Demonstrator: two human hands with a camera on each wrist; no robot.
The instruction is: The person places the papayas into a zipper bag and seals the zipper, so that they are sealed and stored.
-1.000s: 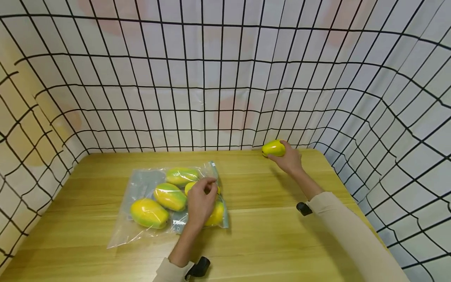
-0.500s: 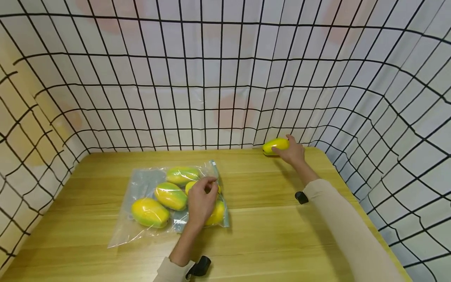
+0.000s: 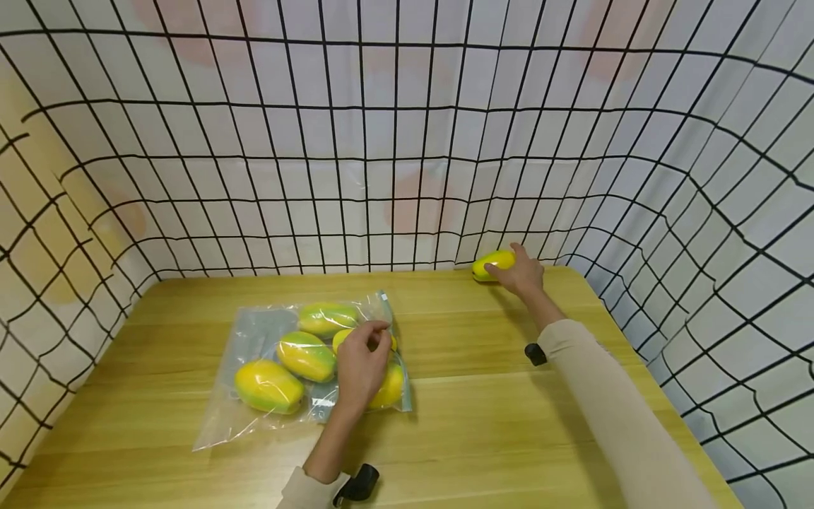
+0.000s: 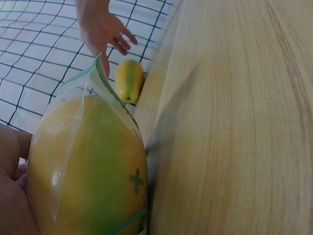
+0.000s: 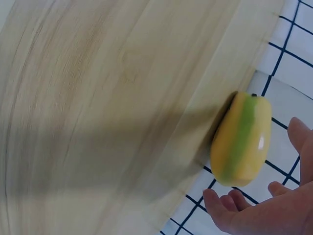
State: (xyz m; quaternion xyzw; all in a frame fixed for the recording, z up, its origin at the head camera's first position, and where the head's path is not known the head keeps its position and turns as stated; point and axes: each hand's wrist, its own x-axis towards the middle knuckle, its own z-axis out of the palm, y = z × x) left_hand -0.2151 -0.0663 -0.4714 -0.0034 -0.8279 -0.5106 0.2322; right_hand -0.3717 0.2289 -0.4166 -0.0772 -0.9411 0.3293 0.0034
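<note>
A clear zip bag (image 3: 219, 417) with several yellow-green papayas inside, one being a papaya (image 3: 270, 386) at lower left, lies left of the table's middle. My left hand (image 3: 362, 364) pinches the bag near its opening on the right; its fingertips are partly hidden in the left wrist view, where a bagged papaya (image 4: 88, 161) fills the front. At the back edge rests a loose papaya (image 3: 492, 266). Beside it is my right hand (image 3: 524, 274), thumb and fingers spread. The right wrist view shows a gap between those fingers and the loose papaya (image 5: 242, 139).
A wooden table (image 3: 470, 431) lies under everything. Black grid netting (image 3: 381, 170) over pale sheeting rises along the back and both sides, close behind the loose papaya. Black wrist devices, such as the left one (image 3: 359, 483), sit at both cuffs.
My right hand has shifted slightly toward the back edge, around the end of the loose papaya. The left hand and the bag look unmoved.
</note>
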